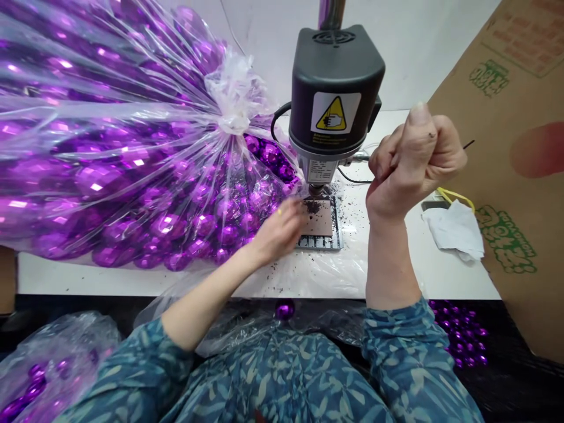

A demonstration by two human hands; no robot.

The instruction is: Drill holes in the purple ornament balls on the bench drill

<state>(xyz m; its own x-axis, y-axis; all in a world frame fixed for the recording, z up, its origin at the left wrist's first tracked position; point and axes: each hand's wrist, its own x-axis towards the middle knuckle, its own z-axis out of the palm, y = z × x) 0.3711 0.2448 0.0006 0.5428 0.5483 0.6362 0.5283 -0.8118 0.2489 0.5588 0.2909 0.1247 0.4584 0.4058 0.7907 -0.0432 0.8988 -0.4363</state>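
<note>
Under the dark bench drill press [337, 88], my left hand [284, 229] is beside a small board [321, 218] on the metal base [335, 241]. Its fingers are curled together and slightly blurred; whatever they may hold is hidden. My right hand [416, 158] is raised right of the drill head, closed in a fist around the drill press handle [361, 157]. Only a metal rod shows on the hand's left side, and the grip is covered by my fingers. Dark shavings [314, 207] lie on the board and around the base.
A large tied clear bag [235, 120] of shiny purple faceted balls fills the left of the white table [282, 285]. A cardboard box [520, 176] and crumpled white tissue [456, 229] are at right. One purple ball [284, 309] lies below the table edge; several [462, 335] sit lower right.
</note>
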